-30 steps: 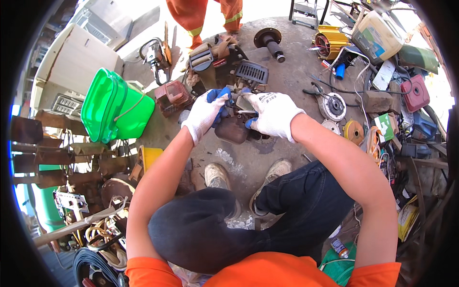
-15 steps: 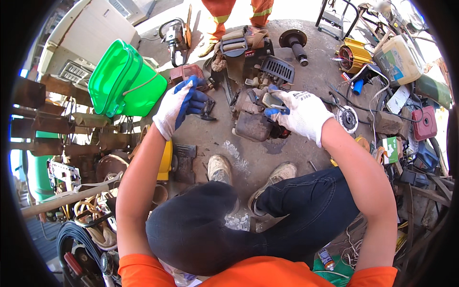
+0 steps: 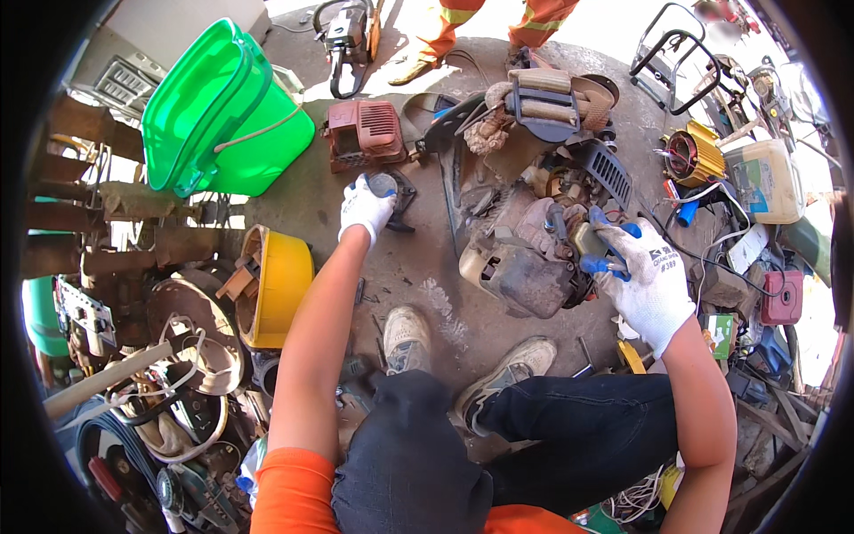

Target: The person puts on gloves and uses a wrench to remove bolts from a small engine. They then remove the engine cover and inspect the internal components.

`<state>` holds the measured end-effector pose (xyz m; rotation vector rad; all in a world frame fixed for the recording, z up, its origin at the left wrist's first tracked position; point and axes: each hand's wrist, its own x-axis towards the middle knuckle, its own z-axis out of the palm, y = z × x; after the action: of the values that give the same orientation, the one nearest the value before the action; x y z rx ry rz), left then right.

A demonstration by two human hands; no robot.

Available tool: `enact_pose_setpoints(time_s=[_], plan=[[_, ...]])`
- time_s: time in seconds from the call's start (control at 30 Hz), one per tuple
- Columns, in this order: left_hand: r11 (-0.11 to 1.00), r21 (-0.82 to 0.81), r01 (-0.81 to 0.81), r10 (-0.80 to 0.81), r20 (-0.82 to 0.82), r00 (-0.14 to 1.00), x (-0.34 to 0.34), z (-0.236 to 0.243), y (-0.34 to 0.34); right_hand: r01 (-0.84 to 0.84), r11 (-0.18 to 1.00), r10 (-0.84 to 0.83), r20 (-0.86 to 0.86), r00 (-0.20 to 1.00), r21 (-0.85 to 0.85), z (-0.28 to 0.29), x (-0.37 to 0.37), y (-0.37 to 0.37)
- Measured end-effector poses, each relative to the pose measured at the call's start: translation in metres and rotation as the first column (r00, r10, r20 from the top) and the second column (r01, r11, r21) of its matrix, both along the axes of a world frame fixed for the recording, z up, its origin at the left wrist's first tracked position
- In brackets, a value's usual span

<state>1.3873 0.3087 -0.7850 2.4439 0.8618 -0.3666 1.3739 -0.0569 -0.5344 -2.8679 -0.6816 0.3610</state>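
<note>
The shoes point(image 3: 411, 336) stand just on the near side of the engine point(image 3: 525, 267), planted apart, likely so the wearer can lean over it steadily. The engine itself sits on the concrete floor point(image 3: 400, 276) in front of them, its grimy tank toward the wearer; that low spot probably leaves its upper parts open to both hands.

Nearer than the engine and well to its left, a yellow bucket point(image 3: 289, 285) lies tilted with rusty metal pieces point(image 3: 240, 289) inside, seemingly to keep loose bits together.

At the engine's right side, the gloved right hand point(image 3: 642, 271) has its fingers bent around a pale boxy part point(image 3: 587, 240), perhaps to steady it; I cannot tell how tightly they close, or whether the part is attached.

Left of the engine, the gloved left hand point(image 3: 366, 209) pinches a round grey part point(image 3: 382, 185) by its sides, which leaves its face uncovered. A black bracket point(image 3: 405, 200) is just beside it.

Beyond that hand, left of the engine, are a red slotted housing point(image 3: 366, 133) and, further left, a green bucket point(image 3: 253, 125). A black slotted cover point(image 3: 609, 176) leans at the engine's far side. Farthest beyond the engine stand a co-worker's orange-clad legs point(image 3: 449, 27).
</note>
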Motion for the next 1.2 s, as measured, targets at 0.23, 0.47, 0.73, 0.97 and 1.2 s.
enact_pose_setpoints(time_s=[0.23, 0.47, 0.73, 0.97, 1.2], plan=[[0.991, -0.126, 0.050, -0.036, 0.117, 0.992, -0.015, -0.030, 0.020, -0.146, 0.989, 0.147, -0.054, 0.988, 0.031, 0.006, 0.003, 0.012], [0.992, -0.079, -0.100, 0.112, 0.159, 0.981, -0.041, -0.026, 0.037, -0.170, 0.985, 0.170, -0.061, 0.984, -0.002, 0.017, 0.008, 0.018], [0.572, -0.598, -0.562, 0.669, -0.055, 0.741, 0.062, -0.056, 0.104, -0.250, 0.968, 0.249, -0.128, 0.960, 0.014, 0.019, 0.010, 0.020], [0.219, -0.872, -0.439, 0.888, -0.008, 0.459, 0.069, -0.085, 0.096, -0.291, 0.956, 0.291, -0.099, 0.951, 0.015, 0.018, 0.005, 0.013], [0.729, -0.681, 0.069, 0.410, 0.515, 0.753, -0.012, -0.016, 0.152, -0.090, 0.934, 0.135, -0.108, 0.985, 0.347, 0.034, 0.000, -0.012]])
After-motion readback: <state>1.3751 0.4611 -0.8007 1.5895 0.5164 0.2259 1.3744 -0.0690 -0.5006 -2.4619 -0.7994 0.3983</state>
